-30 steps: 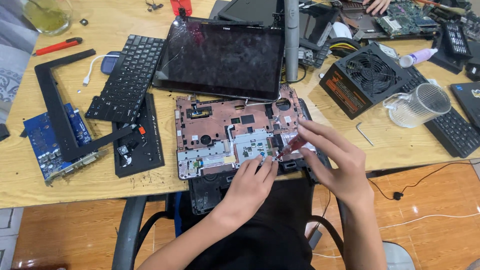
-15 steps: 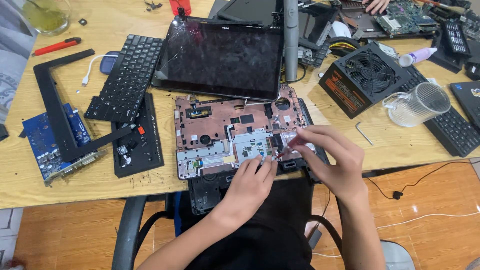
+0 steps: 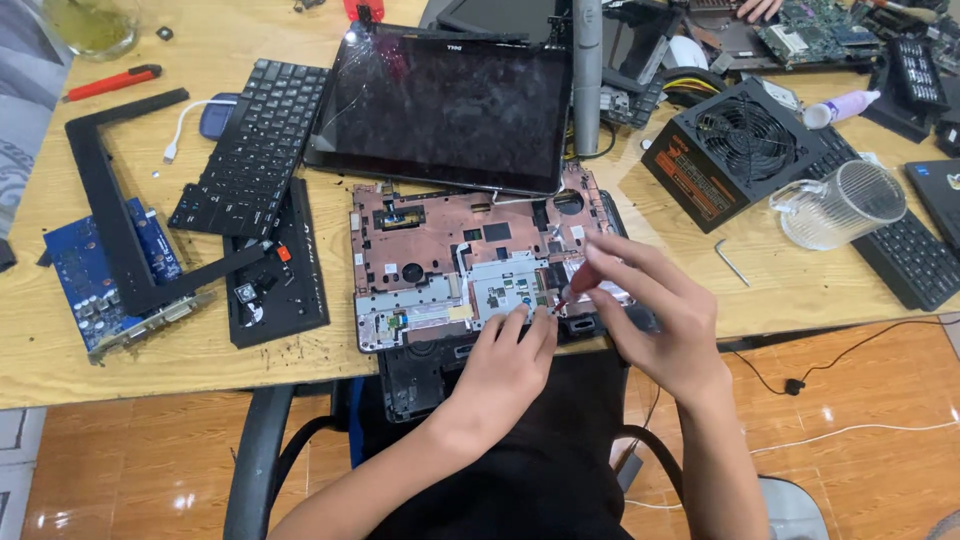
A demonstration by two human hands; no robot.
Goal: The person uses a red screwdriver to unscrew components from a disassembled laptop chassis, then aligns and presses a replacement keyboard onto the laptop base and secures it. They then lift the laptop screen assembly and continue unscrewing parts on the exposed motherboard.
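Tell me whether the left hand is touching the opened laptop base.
Touching. The head view shows the left hand with its fingers pressed flat on the front edge of the laptop base; no gap shows between them.

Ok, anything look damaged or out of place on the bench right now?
Yes: the laptop screen behind the opened laptop base looks scratched or cracked near its top left corner. The clear jug lies on its side. Black specks dot the wooden table.
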